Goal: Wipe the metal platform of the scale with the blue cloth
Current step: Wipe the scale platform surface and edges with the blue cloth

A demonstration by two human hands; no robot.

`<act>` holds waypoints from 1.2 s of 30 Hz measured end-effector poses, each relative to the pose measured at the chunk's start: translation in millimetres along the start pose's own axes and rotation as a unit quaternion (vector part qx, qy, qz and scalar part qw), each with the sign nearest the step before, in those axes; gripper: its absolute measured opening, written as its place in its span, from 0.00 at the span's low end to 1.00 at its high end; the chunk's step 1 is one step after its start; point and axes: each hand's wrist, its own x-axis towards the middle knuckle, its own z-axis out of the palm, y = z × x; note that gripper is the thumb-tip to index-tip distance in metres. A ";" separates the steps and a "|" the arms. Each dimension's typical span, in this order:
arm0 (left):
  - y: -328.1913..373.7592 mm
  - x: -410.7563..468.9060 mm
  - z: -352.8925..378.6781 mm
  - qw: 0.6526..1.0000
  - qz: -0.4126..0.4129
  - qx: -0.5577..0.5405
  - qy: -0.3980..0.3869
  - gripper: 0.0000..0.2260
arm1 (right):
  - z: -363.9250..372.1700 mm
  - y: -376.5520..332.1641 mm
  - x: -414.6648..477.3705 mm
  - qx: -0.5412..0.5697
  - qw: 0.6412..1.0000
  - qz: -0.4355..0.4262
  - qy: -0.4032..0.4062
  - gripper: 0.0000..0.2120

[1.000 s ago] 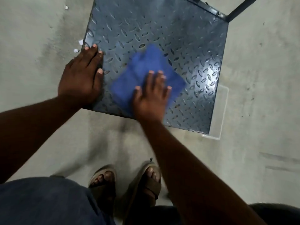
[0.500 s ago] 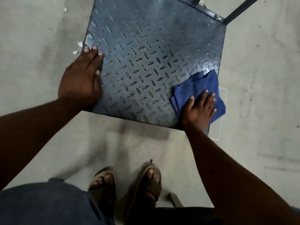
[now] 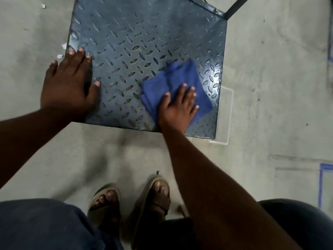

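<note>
Right hand (image 3: pixel 177 107) lies flat, fingers spread wide, pressing the blue cloth (image 3: pixel 177 82) onto the metal platform (image 3: pixel 144 33) at centre-right of the frame, near the plate's right edge. Left hand (image 3: pixel 69 83) is splayed open, gripping nothing, braced on the plate's left edge. Wiping looks well underway, I'd say. The patch right of the cloth shines, while the tread hollows in the middle look grimy (rust or dirt, hard to tell), and the upper stretch looks dull, so plenty seems left.
</note>
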 end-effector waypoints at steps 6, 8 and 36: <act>-1.7 4.7 5.8 0.993 0.107 0.032 -0.023 0.38 | -6.2 44.4 20.9 0.027 0.984 0.173 0.033 0.36; -2.7 7.2 8.6 0.990 0.136 0.028 -0.024 0.39 | 3.2 4.0 -21.4 0.014 0.997 0.073 0.022 0.35; -4.7 11.4 9.6 0.991 0.113 0.043 -0.057 0.43 | -42.3 67.2 222.9 0.098 0.985 0.141 -0.027 0.30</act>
